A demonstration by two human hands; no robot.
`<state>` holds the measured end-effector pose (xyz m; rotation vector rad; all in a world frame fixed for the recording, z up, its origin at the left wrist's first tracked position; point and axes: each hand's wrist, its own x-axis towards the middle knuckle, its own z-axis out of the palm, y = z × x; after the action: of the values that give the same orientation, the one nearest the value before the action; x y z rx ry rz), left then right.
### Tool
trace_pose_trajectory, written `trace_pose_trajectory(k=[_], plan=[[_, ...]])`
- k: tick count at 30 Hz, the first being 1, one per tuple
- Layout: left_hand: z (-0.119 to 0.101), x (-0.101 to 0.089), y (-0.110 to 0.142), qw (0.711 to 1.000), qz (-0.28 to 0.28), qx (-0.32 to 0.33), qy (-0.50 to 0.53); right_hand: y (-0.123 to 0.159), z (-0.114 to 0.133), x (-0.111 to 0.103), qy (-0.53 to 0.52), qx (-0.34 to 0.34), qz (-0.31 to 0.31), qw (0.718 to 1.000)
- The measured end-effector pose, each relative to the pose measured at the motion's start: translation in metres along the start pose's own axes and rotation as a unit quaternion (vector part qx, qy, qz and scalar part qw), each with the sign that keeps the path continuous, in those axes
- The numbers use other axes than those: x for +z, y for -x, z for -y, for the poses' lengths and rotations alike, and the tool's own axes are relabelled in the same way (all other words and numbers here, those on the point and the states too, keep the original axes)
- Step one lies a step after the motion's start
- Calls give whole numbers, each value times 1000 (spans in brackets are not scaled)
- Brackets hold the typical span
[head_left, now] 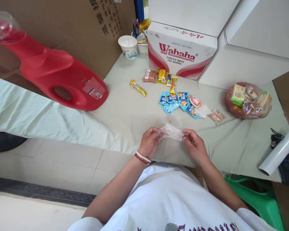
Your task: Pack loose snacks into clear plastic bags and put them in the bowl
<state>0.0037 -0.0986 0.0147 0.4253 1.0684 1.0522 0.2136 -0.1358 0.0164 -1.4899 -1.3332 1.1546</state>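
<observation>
Between my two hands a clear, crinkled plastic bag [172, 131] is stretched over the table's front edge. My left hand [150, 141], with a beaded bracelet at its wrist, pinches the bag's left end. At the other end my right hand [195, 143] grips it with closed fingers. Just beyond the bag lie several blue snack packets [170, 108] and a round pink-labelled packet [195, 101]. Beside these are a white packet [202, 111] and a small clear-wrapped brownish snack [216, 116]. A yellow snack stick [138, 87] lies farther left.
A large red detergent bottle [45, 64] stands at the left. At the back are a Wahaha water carton [180, 53], a paper cup [128, 48] and more packaged snacks [150, 75]. A pink bowl [230, 104] of snacks and a plastic film roll [278, 154] occupy the right.
</observation>
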Motion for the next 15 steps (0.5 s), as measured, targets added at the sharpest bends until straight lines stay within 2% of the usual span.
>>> trace_pose_trajectory(k=[2,3,5,8,12,15], plan=[[-3,1,2,999,5,-3,46,2,-4,-12,-13,48,68,996],[-3,2,3,999,5,9,50,1,-4,-18,-18,66,83,994],[-4,5,7,999,11,37,36,-2,0,-27,-16,73,63,995],[-4,9,12,998,24,55,2,-12,9,-28,56,-21,33,998],[0,5,13,997,13,69,-15,-30,15,-9,224,-189,65,954],[4,-4,9,993,-32,99,-52,-44,20,2,241,-224,36,944]])
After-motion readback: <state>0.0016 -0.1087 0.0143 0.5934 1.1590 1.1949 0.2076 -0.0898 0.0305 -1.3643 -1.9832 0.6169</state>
